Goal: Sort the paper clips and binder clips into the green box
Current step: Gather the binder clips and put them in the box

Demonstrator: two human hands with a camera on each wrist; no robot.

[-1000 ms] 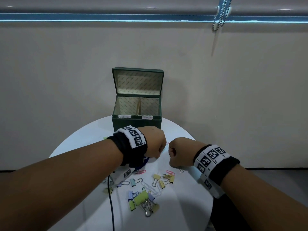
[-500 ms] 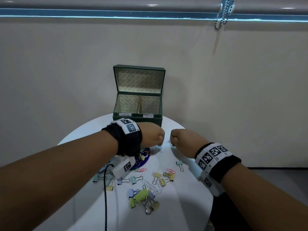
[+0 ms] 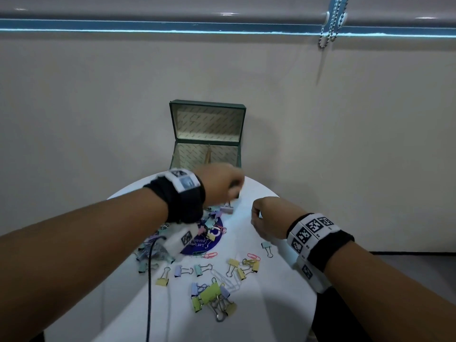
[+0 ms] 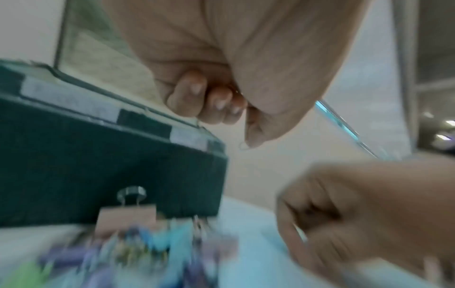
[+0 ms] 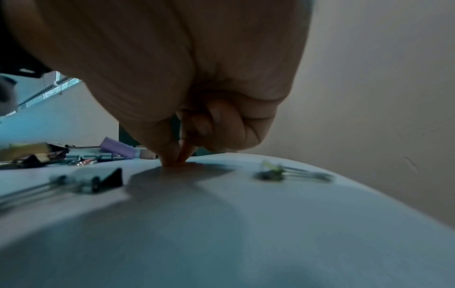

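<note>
Right wrist view: right hand [image 5: 187, 124] pinches thumb and forefinger onto a flat orange paper clip [image 5: 194, 164] lying on the white table [image 5: 221, 224]; best to drag it toward the rim and lift it there. Left hand [image 3: 219, 185], fist curled round a thin wire clip [image 4: 242, 145], hovers before the green box [image 3: 207, 154], whose open top beyond it looks unobstructed.

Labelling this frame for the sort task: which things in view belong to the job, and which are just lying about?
Job:
- green box, lid open, divider inside
- binder clips scattered on the table
- paper clips
- left hand, near the box front
- right hand, fingertips down on the table

Lying about:
- white round table
- blue round sticker
- black cable
- blind chain
</note>
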